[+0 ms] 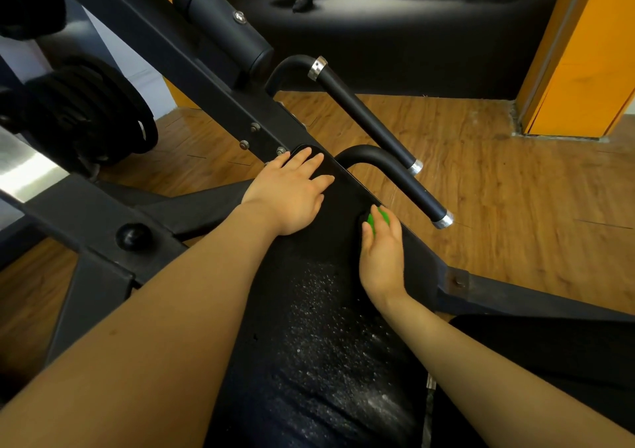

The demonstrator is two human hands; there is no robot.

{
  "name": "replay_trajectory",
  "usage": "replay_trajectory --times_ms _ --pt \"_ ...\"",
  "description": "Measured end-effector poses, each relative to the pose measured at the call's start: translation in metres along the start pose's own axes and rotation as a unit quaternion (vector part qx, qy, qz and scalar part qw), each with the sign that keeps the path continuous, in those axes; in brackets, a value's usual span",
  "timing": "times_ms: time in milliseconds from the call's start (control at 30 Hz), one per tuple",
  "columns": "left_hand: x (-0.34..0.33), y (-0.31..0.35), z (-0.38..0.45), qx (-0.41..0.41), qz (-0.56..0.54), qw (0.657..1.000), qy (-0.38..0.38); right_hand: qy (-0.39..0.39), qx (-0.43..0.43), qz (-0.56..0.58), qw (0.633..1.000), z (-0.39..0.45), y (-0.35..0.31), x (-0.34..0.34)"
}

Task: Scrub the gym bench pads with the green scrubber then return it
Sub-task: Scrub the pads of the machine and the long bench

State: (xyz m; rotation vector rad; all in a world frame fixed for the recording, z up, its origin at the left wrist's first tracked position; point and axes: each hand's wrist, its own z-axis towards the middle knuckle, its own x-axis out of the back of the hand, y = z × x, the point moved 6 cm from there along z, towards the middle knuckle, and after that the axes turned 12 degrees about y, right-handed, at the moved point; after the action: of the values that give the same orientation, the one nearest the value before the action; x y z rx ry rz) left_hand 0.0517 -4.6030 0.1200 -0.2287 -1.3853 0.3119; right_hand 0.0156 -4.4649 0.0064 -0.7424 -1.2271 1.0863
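Observation:
A long black bench pad [330, 327] runs from the bottom of the view up to the machine frame; its lower half is wet with pale speckled foam. My left hand [292, 193] lies flat on the pad's far left end, fingers straight. My right hand [383, 251] holds the green scrubber [378, 217] against the pad near its right edge. Only a small green patch shows past my fingertips; the rest is hidden under the hand.
Two black handles with chrome ends [405, 186] [364, 114] stick out just right of the pad's far end. The dark steel frame [192, 79] crosses diagonally at left, with stacked weight plates [89, 114] behind it. Wooden floor [515, 200] lies right, an orange wall [591, 52] beyond.

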Motion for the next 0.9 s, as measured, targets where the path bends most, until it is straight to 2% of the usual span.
replay_trajectory --times_ms 233,400,600,900 --pt "0.000 0.000 -0.001 -0.001 -0.002 1.000 -0.001 0.023 -0.031 -0.016 0.999 -0.007 0.036 0.022" --pt "0.000 0.000 0.001 -0.002 0.003 1.000 0.004 0.029 -0.019 -0.001 0.999 -0.010 0.020 0.018" --pt "0.000 0.000 0.000 -0.002 0.004 1.000 0.005 0.002 0.048 0.016 0.999 -0.018 -0.031 -0.003" --pt "-0.001 -0.001 0.001 0.003 -0.001 1.000 0.000 -0.035 0.062 -0.005 0.997 -0.020 -0.015 0.004"
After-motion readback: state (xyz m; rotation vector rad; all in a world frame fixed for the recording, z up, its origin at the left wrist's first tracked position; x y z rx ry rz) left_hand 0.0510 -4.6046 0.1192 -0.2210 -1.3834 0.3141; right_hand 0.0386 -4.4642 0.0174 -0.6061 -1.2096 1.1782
